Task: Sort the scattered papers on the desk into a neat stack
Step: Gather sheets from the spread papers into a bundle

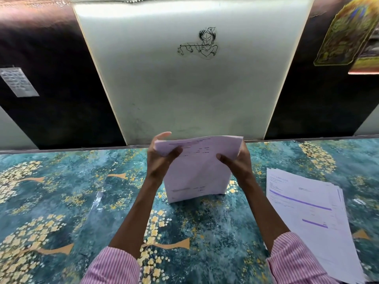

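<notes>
A bundle of white printed papers (196, 173) stands upright on its lower edge in the middle of the desk (61, 201). My left hand (162, 158) grips its upper left side and my right hand (235, 162) grips its upper right side, thumbs on the near face. A second pile of printed papers (307, 218) with purple lines lies flat on the desk to the right, its sheets slightly fanned at the right edge; my right sleeve covers its near corner.
The desk has a teal floral covering. A white panel (184, 83) with a black line drawing rises just behind the held papers, with dark panels on either side. A small label (19, 82) and colourful posters (346, 31) hang on them.
</notes>
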